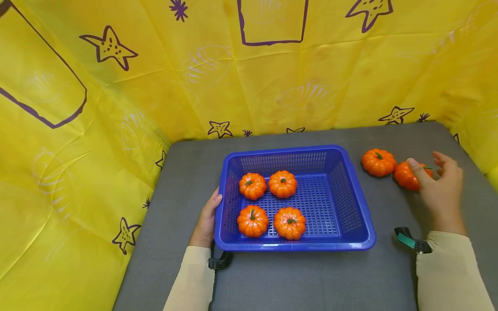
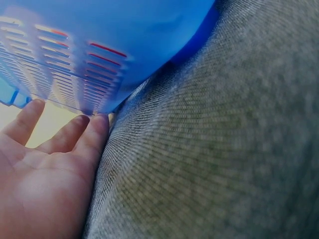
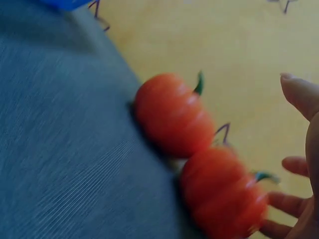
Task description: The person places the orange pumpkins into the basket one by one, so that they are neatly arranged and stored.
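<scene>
A blue plastic basket (image 1: 352, 203) sits on the grey table and holds several small orange pumpkins (image 1: 253, 185). My left hand (image 1: 206, 218) rests flat against the basket's left wall (image 2: 75, 59), fingers straight. To the right of the basket lie two more pumpkins side by side, one (image 1: 378, 162) farther left and one (image 1: 406, 175) right next to my right hand (image 1: 441, 185). That hand hovers open over the nearer pumpkin (image 3: 222, 196), fingers spread and not closed on it. The other pumpkin (image 3: 172, 114) touches it.
A yellow cloth with purple starfish prints (image 1: 116, 86) walls in the table at the back and both sides. The grey table surface (image 1: 311, 280) runs to the near edge. Black straps sit at both wrists.
</scene>
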`<action>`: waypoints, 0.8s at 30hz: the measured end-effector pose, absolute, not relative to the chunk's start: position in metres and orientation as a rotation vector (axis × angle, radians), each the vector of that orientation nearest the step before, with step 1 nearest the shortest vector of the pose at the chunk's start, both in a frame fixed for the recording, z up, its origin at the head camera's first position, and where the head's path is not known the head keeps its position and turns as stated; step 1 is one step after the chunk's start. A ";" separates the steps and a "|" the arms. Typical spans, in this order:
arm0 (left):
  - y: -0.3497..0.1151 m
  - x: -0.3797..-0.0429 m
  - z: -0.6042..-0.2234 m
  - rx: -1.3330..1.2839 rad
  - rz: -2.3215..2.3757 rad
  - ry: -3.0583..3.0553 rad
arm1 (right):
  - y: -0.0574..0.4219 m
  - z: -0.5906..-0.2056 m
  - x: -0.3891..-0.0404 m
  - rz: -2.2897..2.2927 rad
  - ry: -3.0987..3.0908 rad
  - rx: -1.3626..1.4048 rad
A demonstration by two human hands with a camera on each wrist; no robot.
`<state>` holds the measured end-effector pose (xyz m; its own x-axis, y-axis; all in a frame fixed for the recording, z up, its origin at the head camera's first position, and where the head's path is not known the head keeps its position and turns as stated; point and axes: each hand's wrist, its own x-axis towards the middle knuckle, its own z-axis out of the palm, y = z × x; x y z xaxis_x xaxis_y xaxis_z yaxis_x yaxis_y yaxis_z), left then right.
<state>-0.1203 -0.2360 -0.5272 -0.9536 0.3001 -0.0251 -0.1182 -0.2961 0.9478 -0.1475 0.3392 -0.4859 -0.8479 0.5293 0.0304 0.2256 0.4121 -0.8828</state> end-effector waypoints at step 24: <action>-0.234 -0.120 -0.528 0.208 2.342 1.675 | 0.340 -0.533 -0.155 1.358 -2.296 -0.654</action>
